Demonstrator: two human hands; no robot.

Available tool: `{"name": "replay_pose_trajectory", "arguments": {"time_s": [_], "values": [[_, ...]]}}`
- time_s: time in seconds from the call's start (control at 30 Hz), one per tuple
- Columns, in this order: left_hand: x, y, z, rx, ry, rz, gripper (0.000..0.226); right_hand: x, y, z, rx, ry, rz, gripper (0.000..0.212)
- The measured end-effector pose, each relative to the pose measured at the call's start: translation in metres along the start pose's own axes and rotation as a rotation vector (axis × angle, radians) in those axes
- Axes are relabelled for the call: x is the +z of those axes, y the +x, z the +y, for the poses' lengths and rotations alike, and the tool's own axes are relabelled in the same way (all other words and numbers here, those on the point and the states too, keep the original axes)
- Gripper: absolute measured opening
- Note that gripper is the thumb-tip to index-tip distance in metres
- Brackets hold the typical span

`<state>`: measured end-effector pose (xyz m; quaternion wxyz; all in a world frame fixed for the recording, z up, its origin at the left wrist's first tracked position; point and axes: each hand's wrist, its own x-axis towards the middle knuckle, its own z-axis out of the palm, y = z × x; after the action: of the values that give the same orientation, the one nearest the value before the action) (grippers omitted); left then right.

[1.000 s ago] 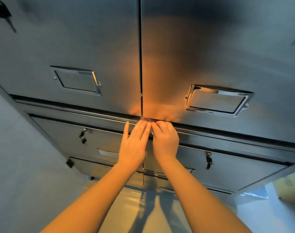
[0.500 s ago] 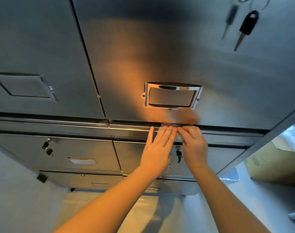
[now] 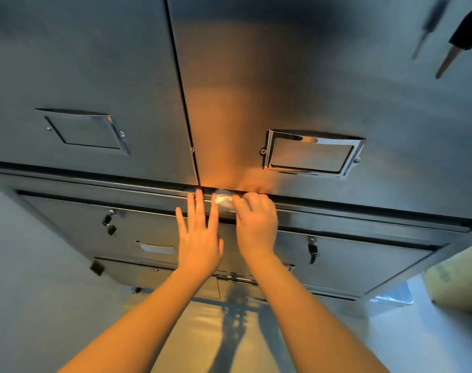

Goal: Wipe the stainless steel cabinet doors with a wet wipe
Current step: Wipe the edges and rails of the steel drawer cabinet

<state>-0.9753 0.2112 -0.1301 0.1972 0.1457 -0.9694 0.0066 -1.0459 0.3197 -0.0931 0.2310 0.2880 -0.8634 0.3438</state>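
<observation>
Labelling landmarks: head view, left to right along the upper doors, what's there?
Left recessed handle → door seam → right chrome handle → hanging key.

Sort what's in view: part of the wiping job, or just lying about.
Job:
wet wipe
right hand
left hand
right cabinet door
left cabinet door

Lying about:
black key
cardboard box
small lower keys
</observation>
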Motion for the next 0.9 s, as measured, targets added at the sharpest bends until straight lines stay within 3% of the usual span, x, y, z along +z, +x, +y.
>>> {"name": "replay_pose_trajectory", "arguments": {"time_s": [0.07,0.17,0.3,0.4,0.47,0.6,0.8,0.9], "values": [[0.003,0.001,0.001,-0.008,-0.011,0.003,0.107,-0.013,0.002,0.008,-0.040,-0.027,-0.013,0.019],[0.006,0.001,0.004,-0.041,-0.044,0.011,0.117,-0.044,-0.008,0.054,-0.050,-0.095,0.023,0.028],[0.004,0.002,0.004,-0.060,-0.050,-0.027,0.115,-0.075,-0.024,0.097,0.153,-0.098,0.089,0.032],[0.000,0.001,0.004,-0.056,-0.034,-0.081,0.116,-0.061,-0.021,0.078,0.257,-0.091,0.131,0.023],[-0.004,0.001,0.004,-0.052,-0.035,-0.098,0.114,-0.043,-0.014,0.052,0.176,-0.066,0.065,0.018],[-0.010,0.000,0.005,-0.051,-0.047,-0.110,0.109,-0.010,-0.005,0.008,0.014,-0.045,-0.086,0.045],[-0.018,0.004,0.009,-0.107,-0.075,-0.096,0.093,-0.053,-0.012,0.052,-0.052,-0.214,-0.054,0.021],[-0.016,0.006,0.017,-0.093,-0.092,-0.080,0.095,-0.096,-0.026,0.105,0.092,-0.195,-0.040,0.010]]}}
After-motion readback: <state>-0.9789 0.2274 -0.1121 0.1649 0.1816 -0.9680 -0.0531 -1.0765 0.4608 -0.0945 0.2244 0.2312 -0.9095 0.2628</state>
